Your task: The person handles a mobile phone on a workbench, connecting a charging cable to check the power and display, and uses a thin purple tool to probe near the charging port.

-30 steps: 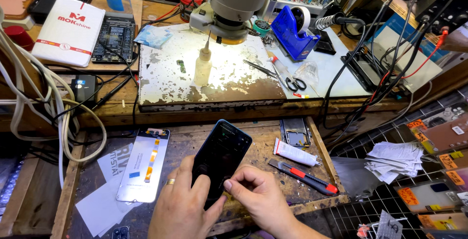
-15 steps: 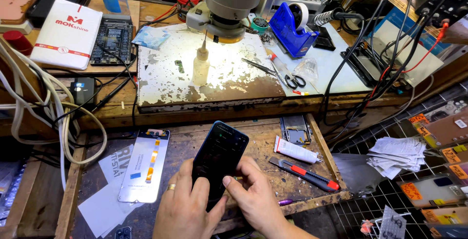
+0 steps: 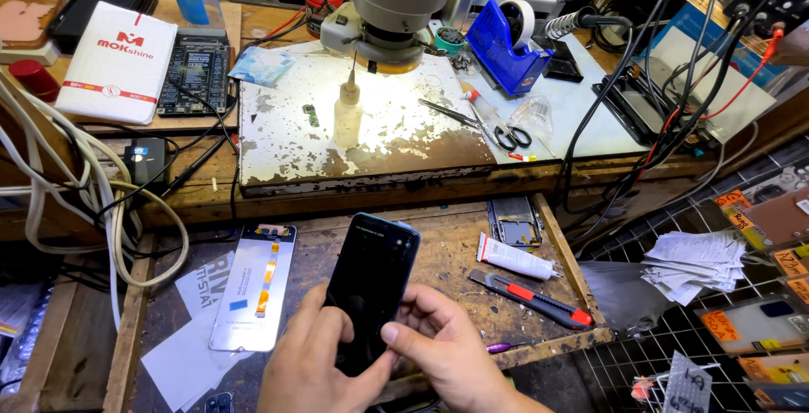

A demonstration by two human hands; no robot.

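Phone (image 3: 369, 286) slightly more upright than before

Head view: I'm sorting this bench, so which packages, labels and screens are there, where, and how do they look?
Black phone: dark screen, held in both hands, centre front.
White box: flat, red markings, far left.
Display panel: silvery, flat, left of the phone.
White tube: right of the phone.
Paper slips: white stack, right.

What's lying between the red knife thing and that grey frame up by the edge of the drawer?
A white tube with a red cap lies between the red-and-black utility knife and the grey phone frame, on the wooden drawer tray. The head view shows it.
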